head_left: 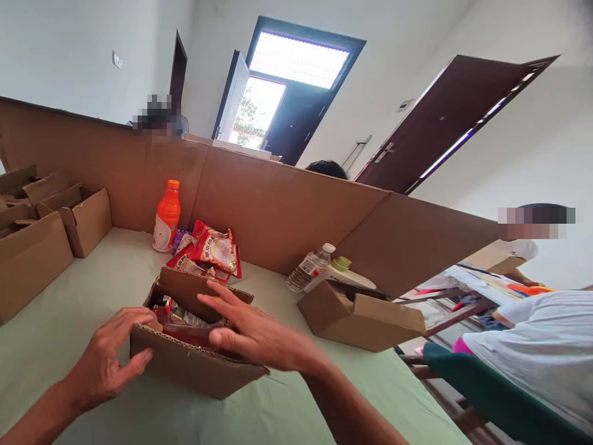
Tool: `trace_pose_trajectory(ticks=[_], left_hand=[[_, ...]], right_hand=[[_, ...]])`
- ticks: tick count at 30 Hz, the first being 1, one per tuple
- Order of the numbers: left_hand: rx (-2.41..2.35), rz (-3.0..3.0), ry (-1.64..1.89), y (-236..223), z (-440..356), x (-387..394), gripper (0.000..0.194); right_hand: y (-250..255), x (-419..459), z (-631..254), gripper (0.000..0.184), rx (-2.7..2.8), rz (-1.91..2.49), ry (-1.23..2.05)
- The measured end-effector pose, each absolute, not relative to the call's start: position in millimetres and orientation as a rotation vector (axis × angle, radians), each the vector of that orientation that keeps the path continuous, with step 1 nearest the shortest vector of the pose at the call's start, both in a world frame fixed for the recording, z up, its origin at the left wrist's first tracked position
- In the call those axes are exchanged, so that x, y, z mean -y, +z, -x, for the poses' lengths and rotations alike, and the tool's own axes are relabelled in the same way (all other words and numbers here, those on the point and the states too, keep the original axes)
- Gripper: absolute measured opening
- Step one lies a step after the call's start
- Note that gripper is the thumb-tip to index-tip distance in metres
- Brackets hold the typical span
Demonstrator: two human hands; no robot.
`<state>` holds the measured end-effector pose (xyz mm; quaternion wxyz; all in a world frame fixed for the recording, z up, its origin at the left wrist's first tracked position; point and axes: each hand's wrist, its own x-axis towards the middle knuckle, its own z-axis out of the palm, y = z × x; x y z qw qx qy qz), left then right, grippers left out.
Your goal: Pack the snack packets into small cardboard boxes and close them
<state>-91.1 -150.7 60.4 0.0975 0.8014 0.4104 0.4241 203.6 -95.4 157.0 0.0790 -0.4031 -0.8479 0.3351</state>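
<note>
An open cardboard box [185, 361] stands on the pale green cloth in front of me. Inside lie red and clear packets [183, 316], partly hidden by its walls and my right hand. My left hand [109, 355] grips the box's near left corner, with the thumb against the front wall and the fingers over the side rim. Over the box's right part hovers my right hand [252, 334], open, its fingers spread and holding nothing. Just behind the box is a pile of red snack packets [217, 250].
An orange bottle [167, 219] stands beside the packets. Several open cardboard boxes [34, 256] are at the left. On the right are a clear water bottle [309, 269], a green-capped bottle [341, 267] and another box [370, 321]. A cardboard partition [269, 210] borders the back; people sit beyond.
</note>
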Motion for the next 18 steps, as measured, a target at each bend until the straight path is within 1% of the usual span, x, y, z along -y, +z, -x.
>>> trace_pose_trajectory(ticks=[3,6,7,10,12,15,17,18], left_hand=[[-1.253,-2.402,1.329,57.2,90.5,152.1,0.023],[-1.452,-2.306,1.344,54.5,90.7,152.8,0.013],[-1.446,-2.290,1.301,54.6,91.3,151.2,0.013],[-1.189,-2.373,1.125,56.4,95.1,139.8,0.013],[-1.071,-2.432,1.074,57.1,98.2,130.1,0.016],[-1.098,-2.389,1.065,55.4,101.5,120.2,0.020],[-1.165,-2.334,1.041,53.3,101.4,118.2,0.028],[-1.195,-2.318,1.046,52.3,100.5,118.2,0.033]], right_hand=[[152.2,79.6,-197.1,0.078,2.533,1.269,0.944],[145.6,74.2,-191.3,0.075,2.545,1.261,0.904],[144.3,74.2,-190.8,0.072,2.538,1.238,0.905],[145.5,77.4,-196.0,0.065,2.504,1.165,0.875],[148.5,82.2,-205.4,0.057,2.413,1.144,0.804],[148.7,94.1,-226.4,0.040,2.133,1.176,0.596],[142.5,103.5,-240.1,0.035,1.989,1.241,0.506],[137.5,107.9,-245.0,0.036,1.958,1.267,0.519]])
